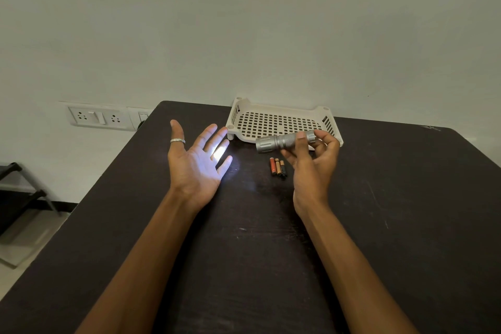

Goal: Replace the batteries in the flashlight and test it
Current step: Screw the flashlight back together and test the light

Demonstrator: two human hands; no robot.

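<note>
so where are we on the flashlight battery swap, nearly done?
Nearly. Done: flashlight looks reassembled, and three loose batteries lie on the table. In hand: right hand holds it, beam lighting the open left hand, so the test seems to pass. Left: switching off, perhaps tidying the batteries.

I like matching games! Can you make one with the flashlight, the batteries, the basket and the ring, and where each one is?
Things:
1. flashlight
2. batteries
3. basket
4. ring

Places:
A. on the left hand's thumb
B. lying on the dark table
C. against the wall at the table's far edge
D. held in the right hand

Pairs: 1-D, 2-B, 3-C, 4-A
</note>
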